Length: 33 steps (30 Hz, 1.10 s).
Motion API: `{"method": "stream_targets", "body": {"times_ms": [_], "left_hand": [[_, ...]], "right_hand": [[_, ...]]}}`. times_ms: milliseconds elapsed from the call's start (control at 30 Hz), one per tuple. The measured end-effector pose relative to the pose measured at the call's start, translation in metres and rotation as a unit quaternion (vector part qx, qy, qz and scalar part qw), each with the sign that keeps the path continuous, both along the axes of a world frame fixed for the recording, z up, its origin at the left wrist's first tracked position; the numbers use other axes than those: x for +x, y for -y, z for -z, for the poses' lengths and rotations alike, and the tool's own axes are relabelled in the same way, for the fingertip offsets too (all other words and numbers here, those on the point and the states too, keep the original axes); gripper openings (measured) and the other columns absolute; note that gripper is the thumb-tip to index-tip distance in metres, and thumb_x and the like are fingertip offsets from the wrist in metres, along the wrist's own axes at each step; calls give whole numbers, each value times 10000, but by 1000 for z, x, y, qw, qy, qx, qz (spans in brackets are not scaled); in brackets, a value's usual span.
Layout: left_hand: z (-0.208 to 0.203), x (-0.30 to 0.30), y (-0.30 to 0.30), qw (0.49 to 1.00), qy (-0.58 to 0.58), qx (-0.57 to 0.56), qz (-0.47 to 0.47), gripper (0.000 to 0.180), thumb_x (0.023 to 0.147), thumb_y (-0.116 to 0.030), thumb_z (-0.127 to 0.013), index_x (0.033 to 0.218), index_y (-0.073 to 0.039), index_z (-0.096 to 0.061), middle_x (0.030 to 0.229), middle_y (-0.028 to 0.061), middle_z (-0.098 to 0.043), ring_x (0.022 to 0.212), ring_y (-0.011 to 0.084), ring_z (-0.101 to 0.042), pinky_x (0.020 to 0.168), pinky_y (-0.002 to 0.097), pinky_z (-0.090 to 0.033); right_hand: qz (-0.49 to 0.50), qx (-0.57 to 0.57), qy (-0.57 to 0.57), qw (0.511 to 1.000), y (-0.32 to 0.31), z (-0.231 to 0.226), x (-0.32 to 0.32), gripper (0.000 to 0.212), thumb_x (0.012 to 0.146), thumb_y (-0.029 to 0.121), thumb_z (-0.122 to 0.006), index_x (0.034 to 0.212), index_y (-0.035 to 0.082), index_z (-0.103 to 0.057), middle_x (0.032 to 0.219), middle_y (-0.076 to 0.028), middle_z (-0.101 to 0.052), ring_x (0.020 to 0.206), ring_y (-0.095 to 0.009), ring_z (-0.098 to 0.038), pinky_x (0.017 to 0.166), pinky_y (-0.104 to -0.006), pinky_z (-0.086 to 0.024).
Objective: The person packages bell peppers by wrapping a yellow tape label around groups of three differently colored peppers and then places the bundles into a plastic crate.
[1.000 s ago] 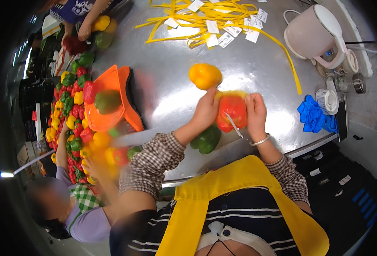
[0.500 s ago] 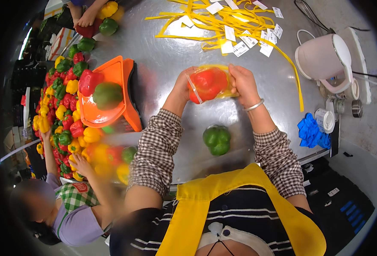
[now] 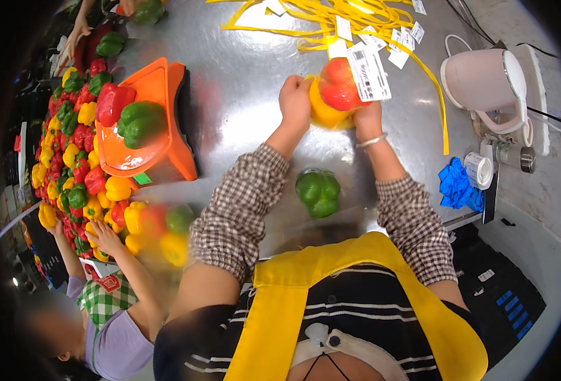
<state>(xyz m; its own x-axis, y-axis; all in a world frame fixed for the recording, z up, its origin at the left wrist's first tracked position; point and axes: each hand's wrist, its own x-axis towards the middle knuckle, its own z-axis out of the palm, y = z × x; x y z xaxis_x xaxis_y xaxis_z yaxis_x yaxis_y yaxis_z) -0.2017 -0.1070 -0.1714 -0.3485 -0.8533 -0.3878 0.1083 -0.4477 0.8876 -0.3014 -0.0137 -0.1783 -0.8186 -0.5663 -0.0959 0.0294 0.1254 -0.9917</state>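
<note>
Both my hands hold a shiny pack of bell peppers over the metal table. In it a red bell pepper (image 3: pixel 339 84) lies over a yellow bell pepper (image 3: pixel 323 113), seemingly under clear film. A white printed label (image 3: pixel 370 71) hangs over the pack's right side. My left hand (image 3: pixel 295 100) grips the left side, fingers curled behind it. My right hand (image 3: pixel 367 119) closes on the lower right, partly hidden by the label. Nearer to me, a green bell pepper (image 3: pixel 318 192) sits on the table, touched by neither hand.
Left stands an orange scale tray (image 3: pixel 131 160) with a red pepper (image 3: pixel 114 105) and green pepper (image 3: pixel 142 124). Beyond is a pepper heap (image 3: pixel 77 155) where a co-worker's hand (image 3: pixel 106 240) rests. Yellow straps (image 3: pixel 293 26) with labels lie at the back; a kettle (image 3: pixel 483 82) and blue gloves (image 3: pixel 458 187) stand right.
The pack has turned in my hands and moved up and right; its label and the yellow pepper now show. The view has shifted slightly. Another person's hands at upper left have moved.
</note>
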Motion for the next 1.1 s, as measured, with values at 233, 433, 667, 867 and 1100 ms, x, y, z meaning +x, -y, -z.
{"method": "stream_targets", "body": {"times_ms": [233,433,667,867,1100], "left_hand": [[-105,84,-59,999,-30,-17,28,118,922,-110,-540,830,-49,-497,727,5,-530,631,66,-485,533,225,-410],[-94,134,-134,996,-31,89,4,111,935,-109,-532,855,-49,-484,754,21,-560,619,70,-504,515,214,-417],[-45,156,-129,951,-196,233,48,113,916,-96,-561,818,-84,-506,596,-14,-486,448,81,-418,404,230,-346],[-18,165,-116,954,-73,284,63,174,903,-129,-603,780,-103,-483,551,-14,-436,381,82,-321,359,246,-235],[7,155,-141,985,-54,163,-17,126,919,-128,-598,850,-61,-518,711,9,-561,575,74,-494,519,218,-419]], "right_hand": [[-112,-127,140,976,-69,-141,70,146,905,100,-574,781,50,-516,733,34,-534,701,-26,-447,610,-199,-413],[-143,-44,176,973,-129,-109,106,284,989,190,-495,737,61,-468,678,59,-447,650,-19,-373,569,-193,-372],[-143,-76,296,941,-142,-88,105,214,984,211,-511,858,47,-564,779,30,-590,685,-16,-503,609,-179,-436],[-84,-95,371,920,-151,-26,106,189,975,204,-520,920,29,-567,935,-32,-645,800,-69,-592,705,-203,-492],[-101,-8,347,932,-185,-32,95,176,976,194,-514,941,28,-559,978,-50,-642,837,-87,-593,740,-216,-492]]}}
